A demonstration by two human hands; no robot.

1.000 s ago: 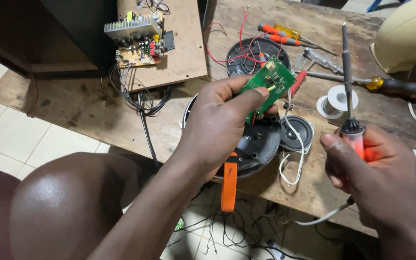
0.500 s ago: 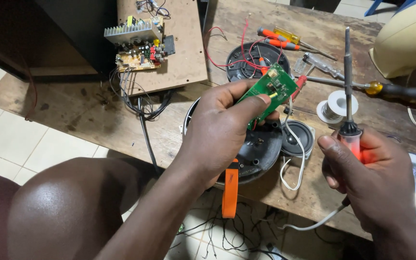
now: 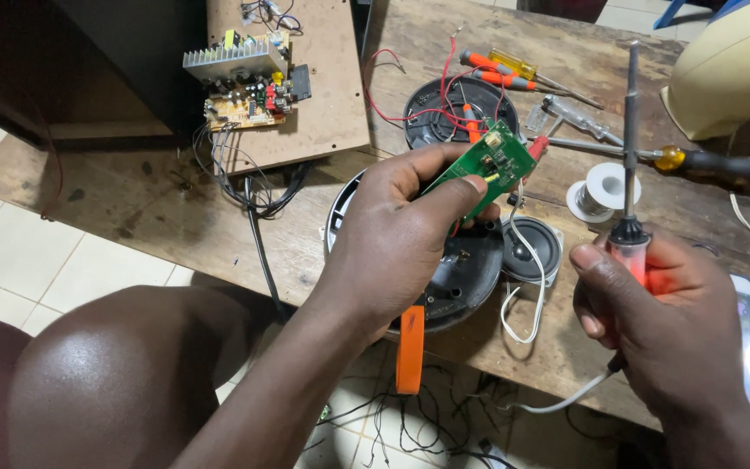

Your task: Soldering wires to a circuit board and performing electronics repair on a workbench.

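Observation:
My left hand (image 3: 397, 234) pinches a small green circuit board (image 3: 486, 169) between thumb and fingers, tilted above a round black device housing (image 3: 466, 274). Red wires run from the board to a second black round shell (image 3: 431, 117) further back. My right hand (image 3: 666, 321) grips a soldering iron (image 3: 628, 165) by its glowing orange handle, with the metal tip pointing straight up and away from the board. A small round speaker (image 3: 534, 247) with a white wire lies between the two hands.
A spool of solder (image 3: 602, 191) sits by the iron. Orange-handled screwdrivers (image 3: 501, 69) and a dark-handled one (image 3: 713, 162) lie at the back of the wooden table (image 3: 132, 200). An amplifier board with a heatsink (image 3: 240, 74) rests on a wood panel. An orange strap (image 3: 410, 347) hangs off the table's front edge.
The soldering iron has shifted slightly left and upright. My left hand has turned the green board a little; both hands stay in place.

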